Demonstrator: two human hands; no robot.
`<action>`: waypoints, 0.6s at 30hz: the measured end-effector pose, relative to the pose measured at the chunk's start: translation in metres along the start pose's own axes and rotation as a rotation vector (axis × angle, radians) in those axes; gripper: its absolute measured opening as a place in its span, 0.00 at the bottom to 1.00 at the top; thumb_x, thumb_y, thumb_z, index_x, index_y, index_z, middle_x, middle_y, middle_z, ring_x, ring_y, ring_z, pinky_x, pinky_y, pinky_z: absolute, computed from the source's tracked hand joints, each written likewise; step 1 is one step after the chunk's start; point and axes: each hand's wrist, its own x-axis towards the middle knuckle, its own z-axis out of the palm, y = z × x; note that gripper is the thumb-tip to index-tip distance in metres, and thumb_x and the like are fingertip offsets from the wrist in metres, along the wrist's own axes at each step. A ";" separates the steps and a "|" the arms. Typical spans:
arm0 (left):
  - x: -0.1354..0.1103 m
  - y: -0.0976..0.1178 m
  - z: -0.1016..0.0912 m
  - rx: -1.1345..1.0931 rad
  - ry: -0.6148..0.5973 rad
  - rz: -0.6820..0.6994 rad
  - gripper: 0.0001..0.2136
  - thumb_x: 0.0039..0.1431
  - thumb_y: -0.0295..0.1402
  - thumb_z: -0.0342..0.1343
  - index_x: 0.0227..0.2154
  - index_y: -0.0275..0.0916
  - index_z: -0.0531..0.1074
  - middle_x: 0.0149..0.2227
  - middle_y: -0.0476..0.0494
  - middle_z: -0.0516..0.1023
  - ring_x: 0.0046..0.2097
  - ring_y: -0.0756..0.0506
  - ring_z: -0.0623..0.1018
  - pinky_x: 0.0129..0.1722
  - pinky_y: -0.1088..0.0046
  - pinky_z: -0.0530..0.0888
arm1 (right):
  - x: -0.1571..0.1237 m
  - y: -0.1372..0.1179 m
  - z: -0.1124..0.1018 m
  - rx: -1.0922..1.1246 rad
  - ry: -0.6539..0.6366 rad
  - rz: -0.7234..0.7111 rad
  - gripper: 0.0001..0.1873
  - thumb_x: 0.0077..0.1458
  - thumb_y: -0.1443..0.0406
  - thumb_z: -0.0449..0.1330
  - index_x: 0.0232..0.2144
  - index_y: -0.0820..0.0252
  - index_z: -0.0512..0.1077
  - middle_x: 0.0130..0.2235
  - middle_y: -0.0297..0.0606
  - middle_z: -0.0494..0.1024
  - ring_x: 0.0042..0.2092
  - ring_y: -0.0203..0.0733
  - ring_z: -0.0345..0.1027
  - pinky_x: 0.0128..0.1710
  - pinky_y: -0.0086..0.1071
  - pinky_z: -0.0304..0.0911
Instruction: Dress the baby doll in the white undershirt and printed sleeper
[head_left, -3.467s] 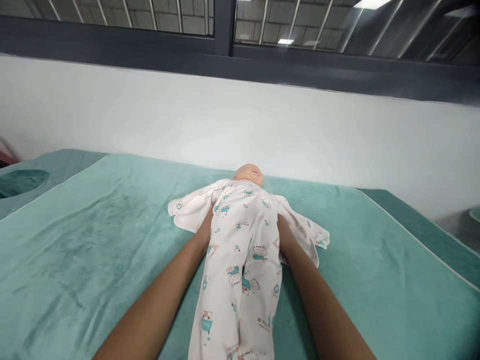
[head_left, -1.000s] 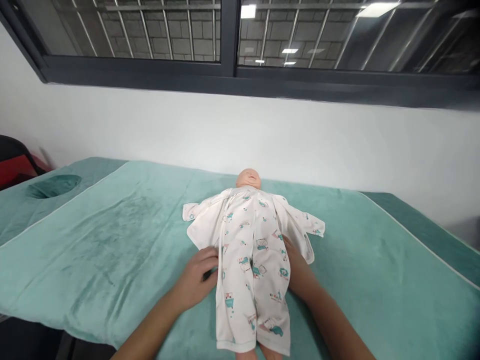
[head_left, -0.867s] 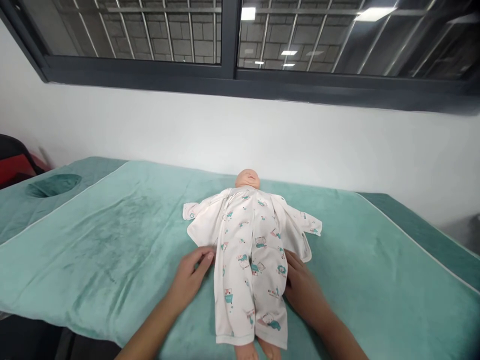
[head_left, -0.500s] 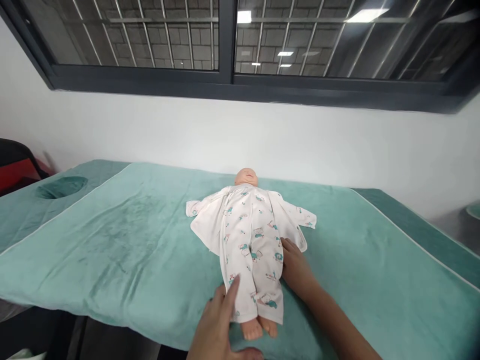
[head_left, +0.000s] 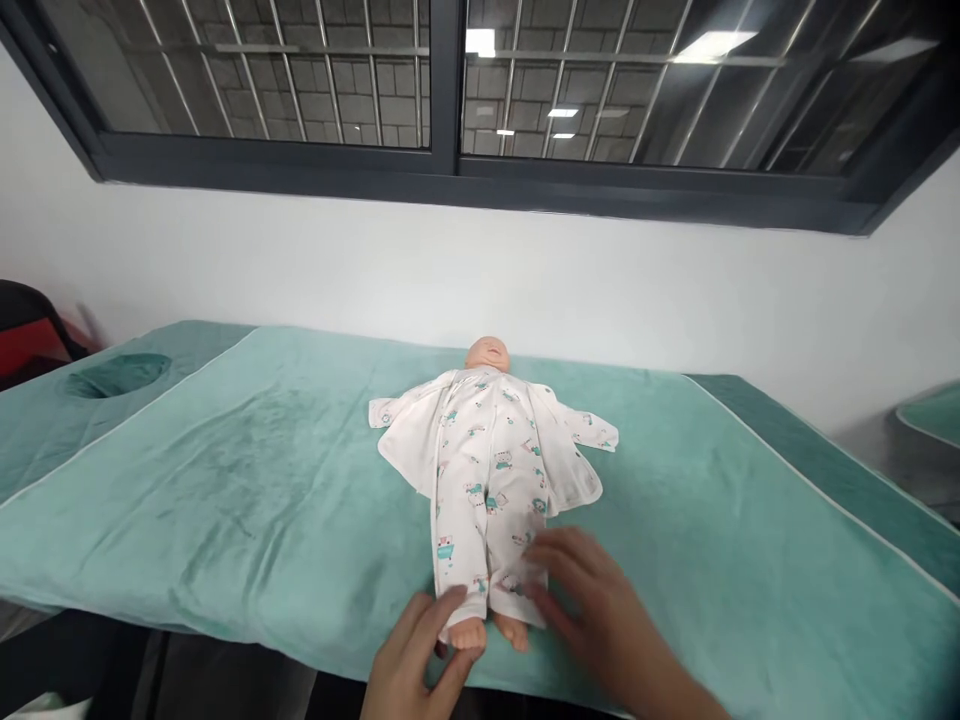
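A baby doll (head_left: 487, 354) lies on its back, head toward the wall. It wears white printed trousers (head_left: 459, 500), pulled high over the chest, and an unfastened white jacket (head_left: 409, 455) spread out at both sides. Its bare feet (head_left: 513, 630) stick out below the cuffs. My left hand (head_left: 420, 655) is at the foot on the left, thumb and fingers closed around it by the cuff. Slightly blurred, my right hand (head_left: 585, 600) hovers at or just over the right trouser leg, fingers apart; contact with the cloth cannot be made out.
A green padded bed (head_left: 285, 480) with a face hole (head_left: 120, 375) at the left carries the doll. Behind it stand a white wall (head_left: 337, 270) and a dark-framed barred window (head_left: 450, 180). A red and black object (head_left: 34, 335) is at the far left.
My right hand has moved down from beside the doll's hip to the lower trouser leg. My left hand has gone from the shin to the foot and closed around it.
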 end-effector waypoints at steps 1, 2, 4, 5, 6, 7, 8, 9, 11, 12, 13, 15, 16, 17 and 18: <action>-0.002 -0.001 -0.001 -0.004 0.025 0.012 0.14 0.62 0.39 0.58 0.49 0.46 0.74 0.36 0.47 0.78 0.32 0.49 0.78 0.32 0.77 0.77 | -0.001 -0.014 0.008 0.013 -0.029 -0.024 0.08 0.60 0.65 0.59 0.43 0.54 0.71 0.44 0.38 0.76 0.47 0.45 0.68 0.46 0.38 0.63; -0.004 -0.002 -0.002 -0.006 0.042 0.025 0.12 0.62 0.38 0.58 0.47 0.46 0.74 0.35 0.47 0.78 0.31 0.49 0.78 0.32 0.78 0.77 | -0.002 -0.027 0.017 0.014 -0.042 -0.044 0.09 0.59 0.65 0.61 0.43 0.54 0.71 0.43 0.38 0.77 0.47 0.46 0.68 0.47 0.39 0.62; -0.004 -0.003 -0.005 -0.004 0.037 0.058 0.11 0.62 0.35 0.58 0.47 0.45 0.73 0.34 0.49 0.78 0.32 0.50 0.78 0.33 0.79 0.76 | -0.003 -0.044 0.036 0.008 -0.007 -0.062 0.11 0.56 0.65 0.62 0.43 0.55 0.70 0.42 0.36 0.77 0.46 0.47 0.68 0.47 0.41 0.60; -0.004 -0.003 -0.008 -0.004 0.026 0.072 0.11 0.62 0.34 0.58 0.47 0.45 0.73 0.34 0.49 0.78 0.32 0.50 0.78 0.33 0.80 0.76 | -0.003 -0.049 0.045 0.010 0.032 -0.059 0.10 0.56 0.65 0.61 0.42 0.55 0.70 0.41 0.36 0.77 0.45 0.47 0.68 0.47 0.41 0.58; -0.002 -0.003 -0.011 -0.004 0.013 0.082 0.11 0.62 0.33 0.58 0.47 0.45 0.72 0.33 0.49 0.78 0.31 0.51 0.77 0.33 0.80 0.76 | -0.003 -0.052 0.052 0.020 0.071 -0.055 0.08 0.56 0.66 0.61 0.41 0.55 0.70 0.39 0.35 0.77 0.43 0.46 0.68 0.47 0.41 0.57; -0.001 -0.002 -0.014 -0.002 0.004 0.091 0.11 0.62 0.32 0.57 0.48 0.45 0.72 0.33 0.49 0.77 0.31 0.51 0.77 0.32 0.80 0.76 | -0.002 -0.053 0.057 0.033 0.105 -0.050 0.06 0.56 0.68 0.59 0.38 0.55 0.70 0.37 0.34 0.77 0.41 0.44 0.68 0.46 0.40 0.57; 0.001 -0.002 -0.018 0.006 0.000 0.101 0.12 0.62 0.32 0.57 0.48 0.45 0.72 0.34 0.49 0.77 0.32 0.51 0.78 0.33 0.80 0.77 | -0.002 -0.054 0.061 0.047 0.132 -0.046 0.04 0.56 0.69 0.58 0.36 0.56 0.70 0.35 0.33 0.76 0.39 0.43 0.67 0.44 0.39 0.57; 0.002 -0.002 -0.022 0.023 0.000 0.117 0.12 0.62 0.31 0.58 0.49 0.45 0.72 0.35 0.48 0.77 0.34 0.50 0.78 0.34 0.80 0.77 | -0.002 -0.055 0.063 0.057 0.153 -0.045 0.04 0.56 0.70 0.56 0.33 0.56 0.69 0.33 0.33 0.75 0.38 0.42 0.66 0.43 0.38 0.56; 0.005 -0.001 -0.029 0.070 -0.001 0.166 0.15 0.61 0.30 0.58 0.51 0.45 0.71 0.40 0.45 0.77 0.39 0.48 0.79 0.39 0.77 0.78 | -0.005 -0.057 0.065 0.064 0.211 -0.059 0.06 0.54 0.72 0.54 0.31 0.57 0.67 0.31 0.33 0.73 0.36 0.42 0.65 0.41 0.37 0.57; 0.005 0.000 -0.032 0.083 -0.006 0.192 0.16 0.61 0.29 0.58 0.52 0.46 0.70 0.42 0.44 0.76 0.42 0.47 0.79 0.41 0.76 0.78 | -0.007 -0.059 0.066 0.061 0.243 -0.071 0.06 0.53 0.72 0.53 0.31 0.57 0.67 0.30 0.34 0.73 0.36 0.42 0.65 0.40 0.36 0.57; 0.006 0.001 -0.034 0.078 -0.005 0.210 0.16 0.62 0.29 0.57 0.52 0.46 0.70 0.43 0.43 0.76 0.43 0.46 0.79 0.41 0.75 0.78 | -0.010 -0.062 0.068 0.051 0.271 -0.090 0.07 0.53 0.73 0.52 0.30 0.57 0.66 0.30 0.34 0.72 0.34 0.41 0.65 0.38 0.35 0.58; 0.004 0.003 -0.034 0.029 0.016 0.217 0.15 0.64 0.28 0.54 0.53 0.46 0.69 0.41 0.43 0.75 0.41 0.47 0.79 0.39 0.75 0.78 | -0.015 -0.067 0.073 0.015 0.311 -0.145 0.07 0.53 0.74 0.51 0.29 0.57 0.65 0.28 0.33 0.72 0.31 0.39 0.64 0.36 0.34 0.58; 0.002 0.003 -0.032 0.001 0.034 0.212 0.14 0.65 0.28 0.52 0.52 0.46 0.69 0.39 0.44 0.75 0.38 0.48 0.78 0.36 0.76 0.77 | -0.018 -0.069 0.077 -0.007 0.326 -0.172 0.08 0.54 0.74 0.51 0.29 0.57 0.65 0.27 0.33 0.71 0.30 0.38 0.63 0.34 0.33 0.58; 0.000 0.004 -0.030 -0.016 0.056 0.206 0.13 0.66 0.29 0.51 0.52 0.46 0.70 0.36 0.45 0.75 0.35 0.48 0.77 0.34 0.76 0.77 | -0.020 -0.070 0.079 -0.028 0.336 -0.192 0.08 0.54 0.74 0.51 0.29 0.57 0.65 0.27 0.32 0.71 0.28 0.38 0.63 0.33 0.33 0.59; -0.002 0.004 -0.027 -0.015 0.079 0.200 0.13 0.66 0.29 0.49 0.51 0.45 0.70 0.34 0.46 0.75 0.33 0.49 0.77 0.32 0.77 0.76 | -0.021 -0.070 0.080 -0.045 0.339 -0.212 0.08 0.54 0.74 0.51 0.30 0.57 0.66 0.27 0.32 0.72 0.28 0.37 0.63 0.33 0.33 0.60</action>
